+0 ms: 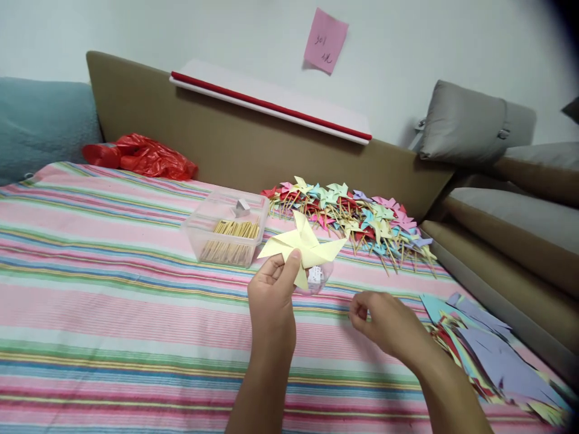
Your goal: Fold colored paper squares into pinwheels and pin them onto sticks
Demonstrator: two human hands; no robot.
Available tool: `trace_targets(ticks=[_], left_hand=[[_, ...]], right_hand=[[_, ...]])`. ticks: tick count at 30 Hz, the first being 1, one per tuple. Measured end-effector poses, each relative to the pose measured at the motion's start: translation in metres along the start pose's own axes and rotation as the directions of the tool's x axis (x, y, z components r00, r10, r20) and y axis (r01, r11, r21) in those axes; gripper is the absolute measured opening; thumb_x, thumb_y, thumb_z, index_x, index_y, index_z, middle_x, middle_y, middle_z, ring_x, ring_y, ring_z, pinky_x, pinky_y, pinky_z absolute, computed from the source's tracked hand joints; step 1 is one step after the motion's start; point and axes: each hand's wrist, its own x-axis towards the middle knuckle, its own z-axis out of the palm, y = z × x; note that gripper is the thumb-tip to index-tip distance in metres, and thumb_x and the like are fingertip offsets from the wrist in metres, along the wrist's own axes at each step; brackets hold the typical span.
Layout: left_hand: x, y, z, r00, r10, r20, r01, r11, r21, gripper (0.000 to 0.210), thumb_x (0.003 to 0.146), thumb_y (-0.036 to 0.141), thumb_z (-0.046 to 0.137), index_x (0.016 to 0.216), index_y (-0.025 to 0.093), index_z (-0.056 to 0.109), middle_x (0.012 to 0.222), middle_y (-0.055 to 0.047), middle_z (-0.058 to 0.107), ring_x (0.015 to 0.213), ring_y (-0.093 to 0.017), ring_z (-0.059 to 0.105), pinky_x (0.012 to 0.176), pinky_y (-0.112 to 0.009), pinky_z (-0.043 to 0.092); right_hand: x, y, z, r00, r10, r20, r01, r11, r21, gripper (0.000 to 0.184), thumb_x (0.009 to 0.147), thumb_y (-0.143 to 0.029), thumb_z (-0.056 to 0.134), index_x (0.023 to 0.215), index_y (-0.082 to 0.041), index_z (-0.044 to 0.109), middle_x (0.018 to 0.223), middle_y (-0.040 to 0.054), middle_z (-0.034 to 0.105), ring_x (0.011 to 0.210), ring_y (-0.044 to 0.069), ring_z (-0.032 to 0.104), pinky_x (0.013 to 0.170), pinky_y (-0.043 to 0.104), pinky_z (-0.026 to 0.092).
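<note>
- We see the pale yellow folded paper pinwheel (307,244) raised above the striped pink, white and green cloth (136,313), in the left hand (274,289).
- Its 4 pointed tips go up, left, right and down in our view; the left-to-right line is nearly level, with the right tip slightly higher.
- The left hand is closed in a pinch, the thumb pressing on the pinwheel's front.
- The right hand (384,319) is apart from it, with fingers curled; we cannot tell whether it pinches something small.
- Beyond the pinwheel and partly covered by it, we find a small clear plastic container with white label (326,277).
- To the left stands a clear rectangular plastic box (192,238) with thin wooden sticks (233,241).
- Behind, on the right, many-coloured paper pinwheels on sticks (362,214) lie heaped.
</note>
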Motion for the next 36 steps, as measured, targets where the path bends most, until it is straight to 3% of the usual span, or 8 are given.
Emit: trace_targets(ticks=[4,9,12,15,20,27,31,36], left_hand=[[-0.003,-0.012,0.001,0.998,-0.011,0.055,0.006,0.995,0.096,0.019,0.078,0.03,0.084,0.083,0.014,0.077,0.084,-0.003,0.074,0.072,-0.01,0.064,0.065,-0.018,0.05],[-0.001,-0.01,0.0,1.0,0.002,0.029,-0.006,0.987,0.162,0.02,0.075,0.03,0.086,0.081,0.013,0.078,0.077,-0.002,0.072,0.071,-0.01,0.064,0.061,-0.017,0.048],[0.002,-0.01,0.001,1.0,0.014,0.015,-0.016,0.984,0.175,0.022,0.073,0.032,0.087,0.081,0.013,0.078,0.079,-0.002,0.074,0.074,-0.011,0.065,0.065,-0.018,0.05],[0.003,-0.014,0.002,1.0,0.023,0.017,-0.026,0.98,0.199,0.024,0.072,0.032,0.088,0.081,0.013,0.079,0.082,-0.003,0.075,0.075,-0.011,0.065,0.066,-0.018,0.05],[0.001,-0.025,0.004,1.0,-0.005,0.018,0.0,0.964,0.267,0.022,0.071,0.031,0.089,0.076,0.013,0.078,0.075,-0.001,0.071,0.067,-0.009,0.06,0.059,-0.017,0.046],[-0.003,-0.033,0.006,1.0,-0.008,0.023,-0.001,0.936,0.351,0.025,0.069,0.033,0.089,0.074,0.013,0.076,0.072,-0.001,0.069,0.063,-0.009,0.056,0.055,-0.019,0.042],[-0.004,-0.034,0.005,1.0,-0.011,0.027,0.001,0.932,0.363,0.026,0.069,0.034,0.089,0.074,0.013,0.076,0.072,-0.001,0.068,0.064,-0.009,0.055,0.057,-0.019,0.043],[-0.006,-0.038,0.003,0.998,-0.044,0.043,0.025,0.928,0.372,0.023,0.072,0.032,0.088,0.072,0.014,0.074,0.072,0.0,0.069,0.066,-0.009,0.055,0.058,-0.018,0.042]], right_hand=[[-0.018,0.023,0.023,0.997,0.083,-0.003,-0.083,0.995,0.054,0.021,0.083,-0.015,0.057,0.066,-0.024,0.066,0.068,0.0004,0.072,0.066,0.02,0.067,0.055,0.027,0.034],[-0.04,0.032,0.04,0.989,0.127,-0.082,-0.116,0.985,0.128,0.029,0.098,-0.026,0.041,0.11,-0.025,0.067,0.109,0.0056,0.076,0.093,0.025,0.072,0.072,0.034,0.052],[-0.059,0.027,0.067,0.984,0.024,-0.177,-0.001,0.992,0.129,0.047,0.101,-0.026,0.032,0.142,-0.021,0.054,0.141,0.0149,0.062,0.126,0.03,0.063,0.096,0.046,0.055],[-0.071,0.02,0.099,0.969,-0.056,-0.239,0.069,0.996,0.048,0.055,0.099,-0.023,0.036,0.153,-0.022,0.045,0.158,0.021,0.042,0.141,0.038,0.048,0.104,0.054,0.052],[-0.071,0.013,0.118,0.962,-0.068,-0.263,0.068,0.998,-0.008,0.055,0.097,-0.017,0.037,0.15,-0.013,0.049,0.156,0.0225,0.043,0.145,0.039,0.041,0.111,0.058,0.045],[-0.066,0.012,0.113,0.948,-0.068,-0.312,0.083,0.996,0.034,0.048,0.1,-0.018,0.035,0.14,-0.005,0.058,0.148,0.0209,0.053,0.137,0.035,0.054,0.111,0.053,0.049],[-0.065,0.018,0.1,0.945,-0.011,-0.327,0.077,0.979,0.191,0.045,0.1,-0.02,0.038,0.135,-0.008,0.063,0.142,0.0182,0.061,0.13,0.031,0.061,0.108,0.048,0.053],[-0.06,0.038,0.074,0.938,0.173,-0.301,-0.022,0.895,0.446,0.033,0.099,-0.025,0.045,0.11,-0.02,0.076,0.111,0.0114,0.079,0.097,0.032,0.077,0.081,0.047,0.062]])
